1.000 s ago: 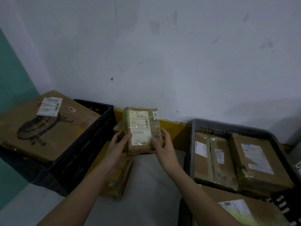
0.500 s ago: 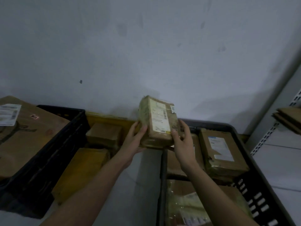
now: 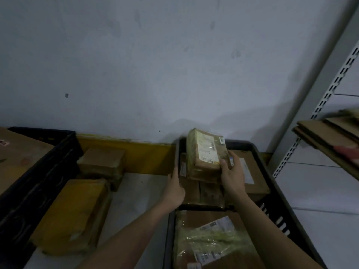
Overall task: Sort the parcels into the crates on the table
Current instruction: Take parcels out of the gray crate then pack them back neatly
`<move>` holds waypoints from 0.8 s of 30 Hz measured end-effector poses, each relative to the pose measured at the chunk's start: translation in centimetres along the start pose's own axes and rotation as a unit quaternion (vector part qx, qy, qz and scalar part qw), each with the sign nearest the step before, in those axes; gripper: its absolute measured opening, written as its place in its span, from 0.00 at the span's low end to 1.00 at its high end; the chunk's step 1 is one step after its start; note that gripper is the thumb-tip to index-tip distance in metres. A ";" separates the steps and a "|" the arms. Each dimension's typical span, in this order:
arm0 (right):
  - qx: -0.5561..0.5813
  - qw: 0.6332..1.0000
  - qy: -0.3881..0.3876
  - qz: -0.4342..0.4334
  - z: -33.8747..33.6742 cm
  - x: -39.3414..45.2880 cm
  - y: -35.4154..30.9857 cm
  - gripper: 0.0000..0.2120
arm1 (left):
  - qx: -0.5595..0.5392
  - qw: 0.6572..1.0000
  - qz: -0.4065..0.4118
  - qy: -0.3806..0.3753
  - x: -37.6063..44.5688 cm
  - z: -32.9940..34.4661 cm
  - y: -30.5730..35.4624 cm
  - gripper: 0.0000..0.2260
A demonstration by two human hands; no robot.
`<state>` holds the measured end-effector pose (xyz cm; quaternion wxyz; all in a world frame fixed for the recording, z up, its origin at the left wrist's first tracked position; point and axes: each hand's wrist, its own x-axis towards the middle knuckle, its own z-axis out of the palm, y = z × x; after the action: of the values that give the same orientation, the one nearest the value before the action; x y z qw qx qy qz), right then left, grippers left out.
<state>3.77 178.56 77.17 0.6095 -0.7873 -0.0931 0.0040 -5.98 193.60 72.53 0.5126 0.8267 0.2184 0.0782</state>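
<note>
— What's around the grey crate [image 3: 258, 156]?

— A black crate [image 3: 38, 177] at the counter's left edge, loose yellow parcels [image 3: 73, 214] between them; taped boxes already fill the grey one.

— And the parcel [image 3: 206, 154]?

— Brown, film-wrapped, white label up, tilted over the grey crate's far end.

— Hands?

— Right hand [image 3: 232, 177] clasps its right side; left hand [image 3: 175, 186] rests at the crate's left wall — whether its fingers grip, I cannot tell.

The label print on the held parcel [image 3: 206, 155] is too small to read. The left hand [image 3: 175, 186] has its fingertips hidden behind that parcel's side. At nine o'clock, the black crate [image 3: 41, 166] and its big box [image 3: 17, 152] run off the frame. At three o'clock, flattened cardboard [image 3: 330, 136] is blurred and cropped.
</note>
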 end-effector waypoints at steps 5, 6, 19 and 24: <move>-0.069 0.996 -0.051 0.013 1.2 0.6 1.9 0.23 | 0.011 1.000 0.010 -0.001 0.1 0.2 -0.3 0.40; -0.084 0.993 -0.076 0.008 1.6 0.6 2.1 0.23 | 0.006 1.000 0.015 -0.003 0.1 0.2 -0.4 0.40; -0.402 0.885 -0.171 -0.159 4.6 2.2 1.8 0.26 | 0.038 0.999 -0.002 -0.007 0.1 0.3 -0.5 0.42; -0.404 0.888 -0.145 -0.163 5.6 1.9 2.6 0.24 | 0.042 0.999 -0.006 -0.006 0.6 0.5 -1.2 0.42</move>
<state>5.34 183.64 73.44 0.2101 -0.9298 -0.3016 -0.0190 -5.60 193.89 71.15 0.4796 0.8465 0.2233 0.0605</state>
